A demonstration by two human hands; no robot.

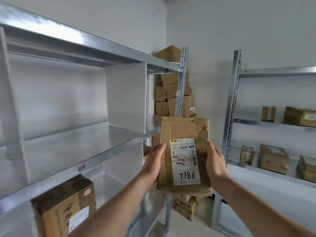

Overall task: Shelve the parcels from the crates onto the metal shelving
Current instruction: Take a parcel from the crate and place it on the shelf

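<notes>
— What have you got there?

— A crumpled cardboard parcel (184,154), held up in the air in front of me between the two shelving units. Its white label (185,161) faces me, with "7786" handwritten near the bottom.

— How are you holding it?

— My left hand (152,163) presses flat against its left edge, fingers nearly straight and pointing up. My right hand (214,161) wraps its right edge, thumb on the front, the other fingers hidden behind.

— What is around it?

— To my left, the metal shelving (95,142), with white dividers (125,96) and a brown box (65,206) on a lower shelf. Behind the parcel, a stack of cartons (169,93) in the corner. To my right, a second rack (273,123) carrying several small parcels (273,159).
</notes>
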